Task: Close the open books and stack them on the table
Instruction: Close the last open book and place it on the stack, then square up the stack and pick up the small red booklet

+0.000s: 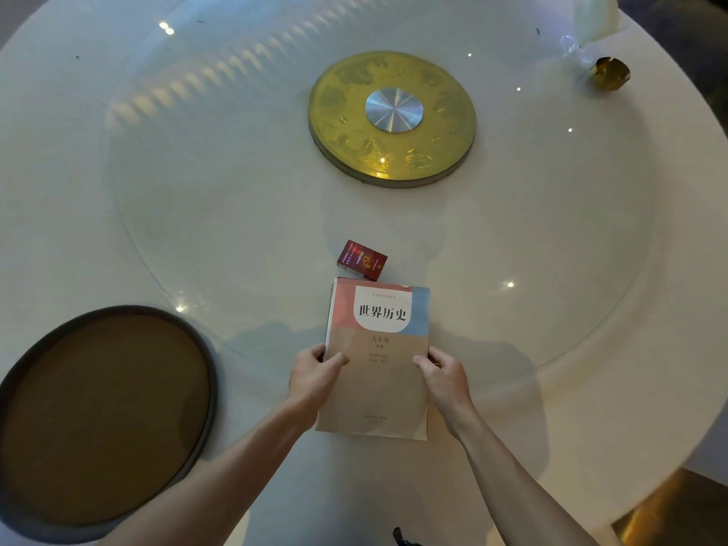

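A closed book (pixel 377 384) with a tan, pink and blue cover and black Chinese title lies face up near the front of the round white table (pixel 591 388). Edges of other books show under it along its left and top sides, so it tops a stack. My left hand (pixel 315 374) grips the stack's left edge, thumb on the cover. On the right edge, my right hand (pixel 443 374) holds it the same way. The stack's lower books are mostly hidden.
A small red box (pixel 362 260) lies just beyond the stack. A round brown tray with a dark rim (pixel 98 419) sits at the front left. A glass turntable with a gold centre disc (pixel 392 118) covers the table's middle. A gold ornament (pixel 610 72) stands far right.
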### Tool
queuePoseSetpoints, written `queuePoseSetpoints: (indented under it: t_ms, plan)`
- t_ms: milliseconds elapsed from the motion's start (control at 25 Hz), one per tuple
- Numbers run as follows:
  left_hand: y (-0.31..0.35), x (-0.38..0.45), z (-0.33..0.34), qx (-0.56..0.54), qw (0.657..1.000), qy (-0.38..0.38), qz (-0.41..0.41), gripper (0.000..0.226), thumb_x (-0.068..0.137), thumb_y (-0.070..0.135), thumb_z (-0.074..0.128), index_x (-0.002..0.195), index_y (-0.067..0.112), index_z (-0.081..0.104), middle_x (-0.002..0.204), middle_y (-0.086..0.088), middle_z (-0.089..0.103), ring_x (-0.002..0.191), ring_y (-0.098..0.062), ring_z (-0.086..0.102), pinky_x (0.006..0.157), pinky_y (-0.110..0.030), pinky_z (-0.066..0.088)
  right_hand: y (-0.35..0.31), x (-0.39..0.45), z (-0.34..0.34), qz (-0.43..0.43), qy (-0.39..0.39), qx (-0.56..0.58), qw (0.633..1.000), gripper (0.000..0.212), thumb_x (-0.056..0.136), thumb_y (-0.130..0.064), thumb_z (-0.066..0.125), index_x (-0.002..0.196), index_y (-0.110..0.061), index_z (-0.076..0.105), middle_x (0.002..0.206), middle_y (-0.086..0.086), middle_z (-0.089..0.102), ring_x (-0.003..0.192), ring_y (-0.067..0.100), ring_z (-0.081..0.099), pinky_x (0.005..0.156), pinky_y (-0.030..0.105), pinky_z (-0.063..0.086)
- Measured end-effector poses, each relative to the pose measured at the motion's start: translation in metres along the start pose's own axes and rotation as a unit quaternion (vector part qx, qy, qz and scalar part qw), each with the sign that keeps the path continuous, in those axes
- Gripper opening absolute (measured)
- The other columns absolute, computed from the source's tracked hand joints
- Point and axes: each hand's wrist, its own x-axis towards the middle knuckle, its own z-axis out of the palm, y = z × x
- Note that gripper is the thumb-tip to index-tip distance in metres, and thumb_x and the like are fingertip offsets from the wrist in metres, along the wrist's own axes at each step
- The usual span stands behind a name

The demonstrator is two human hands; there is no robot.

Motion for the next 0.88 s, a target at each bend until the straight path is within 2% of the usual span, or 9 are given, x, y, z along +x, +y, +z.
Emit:
queuePoseSetpoints:
  t_ms: [120, 200, 320, 480, 600, 680, 760, 880]
  plan:
    - [0.008, 0.003, 0.001, -0.01, 1.0, -0.007, -0.018, 0.013, 0.084, 0.013, 0.067, 0.092, 0.01, 0.076, 0.085, -0.003, 0.078, 0.067, -0.012, 0.069, 0.052, -0.018, 0.047, -0.002, 0.007, -0.001, 0.004, 0.002, -0.008, 1.0, 0.025, 0.083, -0.031, 0.06, 0.088, -0.016, 0.079, 0.087, 0.002, 0.083, 0.089, 0.036, 0.077, 0.081, 0.055, 0.061]
    - [0.015, 0.006, -0.001, -0.009, 1.0, -0.016, -0.023, 0.012, 0.085, 0.011, 0.066, 0.092, 0.01, 0.076, 0.083, -0.002, 0.077, 0.068, -0.012, 0.068, 0.05, -0.015, 0.046, -0.006, 0.013, -0.001, -0.001, 0.006, -0.019, 1.0, 0.03, 0.08, -0.033, 0.058, 0.088, -0.011, 0.077, 0.085, 0.007, 0.082, 0.08, 0.036, 0.075, 0.074, 0.056, 0.06]
    - [0.027, 0.014, -0.004, -0.013, 0.999, -0.028, -0.018, 0.014, 0.086, 0.013, 0.067, 0.095, 0.008, 0.077, 0.085, -0.003, 0.077, 0.075, -0.017, 0.069, 0.055, -0.018, 0.047, -0.019, 0.02, 0.001, -0.008, 0.013, -0.033, 0.999, 0.025, 0.082, -0.029, 0.058, 0.085, -0.011, 0.075, 0.08, 0.002, 0.081, 0.069, 0.023, 0.072, 0.065, 0.043, 0.054]
    - [0.041, 0.021, -0.002, -0.019, 1.0, -0.015, -0.007, 0.013, 0.089, 0.014, 0.067, 0.095, 0.006, 0.075, 0.076, 0.002, 0.071, 0.065, -0.006, 0.062, 0.042, -0.006, 0.042, -0.032, 0.031, 0.001, -0.009, 0.019, -0.022, 1.0, 0.026, 0.08, -0.028, 0.06, 0.078, -0.002, 0.063, 0.066, 0.005, 0.069, 0.063, 0.019, 0.056, 0.063, 0.035, 0.04]
    - [0.053, 0.027, 0.001, -0.024, 1.0, -0.018, -0.001, 0.013, 0.09, 0.016, 0.067, 0.096, 0.008, 0.075, 0.075, 0.004, 0.07, 0.061, -0.003, 0.062, 0.041, -0.007, 0.041, -0.045, 0.045, -0.001, -0.02, 0.02, -0.033, 0.999, 0.029, 0.077, -0.032, 0.06, 0.08, -0.005, 0.066, 0.071, 0.009, 0.073, 0.063, 0.017, 0.057, 0.064, 0.035, 0.041]
    - [0.059, 0.033, 0.002, -0.023, 1.0, -0.019, 0.003, 0.014, 0.089, 0.019, 0.068, 0.097, 0.01, 0.075, 0.078, 0.004, 0.072, 0.068, -0.007, 0.064, 0.047, -0.011, 0.043, -0.055, 0.053, -0.001, -0.025, 0.018, -0.037, 0.999, 0.036, 0.073, -0.037, 0.06, 0.082, -0.004, 0.066, 0.073, 0.009, 0.074, 0.064, 0.017, 0.057, 0.066, 0.036, 0.042]
    - [0.066, 0.036, 0.003, -0.028, 0.999, -0.019, 0.002, 0.013, 0.09, 0.02, 0.067, 0.097, 0.012, 0.074, 0.08, 0.005, 0.071, 0.07, -0.007, 0.064, 0.05, -0.013, 0.044, -0.061, 0.059, -0.002, -0.024, 0.004, -0.044, 0.999, 0.037, 0.072, -0.039, 0.06, 0.083, -0.005, 0.068, 0.084, 0.012, 0.077, 0.066, 0.017, 0.06, 0.067, 0.036, 0.044]
    - [0.072, 0.045, 0.002, -0.024, 1.0, -0.012, -0.005, 0.008, 0.091, 0.022, 0.067, 0.086, 0.019, 0.072, 0.081, 0.006, 0.07, 0.076, -0.012, 0.062, 0.056, -0.017, 0.044, -0.059, 0.065, -0.004, -0.019, -0.02, -0.037, 0.999, 0.033, 0.076, -0.036, 0.06, 0.081, -0.005, 0.068, 0.089, 0.014, 0.078, 0.071, 0.019, 0.065, 0.068, 0.037, 0.047]
